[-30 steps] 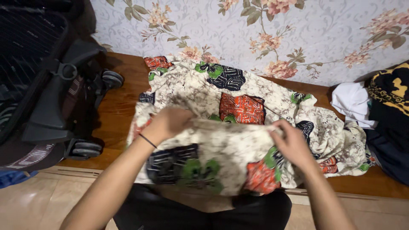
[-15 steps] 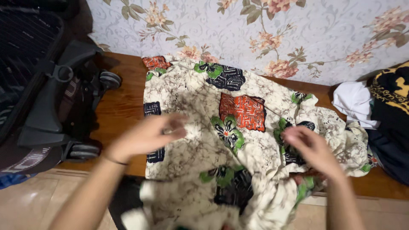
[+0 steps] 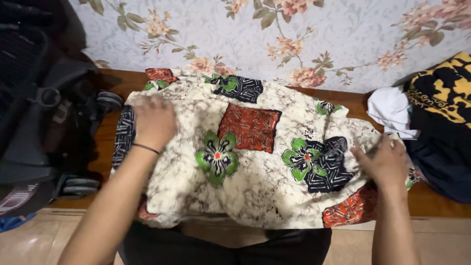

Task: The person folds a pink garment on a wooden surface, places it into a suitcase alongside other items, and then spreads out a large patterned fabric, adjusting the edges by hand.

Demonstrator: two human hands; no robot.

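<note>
A cream patterned cloth [image 3: 255,181] with red squares, green flowers and black patches lies spread flat over a wooden ledge [image 3: 434,206]. My left hand [image 3: 153,120] presses flat on the cloth's left part, a thin dark band around its wrist. My right hand [image 3: 386,164] rests on the cloth's right edge, fingers lying on the fabric beside a black and green patch. Neither hand holds anything lifted. The cloth's near edge hangs over the ledge toward my lap.
A black stroller [image 3: 37,122] with wheels stands at the left. A pile of clothes at the right holds a white garment [image 3: 390,110], a black and yellow one [image 3: 441,91] and a dark one [image 3: 441,157]. Floral wallpaper [image 3: 294,39] backs the ledge. Tiled floor lies below.
The cloth was bunched up and lifted in both hands a second ago; now it lies spread flat. Both hands have moved outward, the left one to the left, the right one to the right.
</note>
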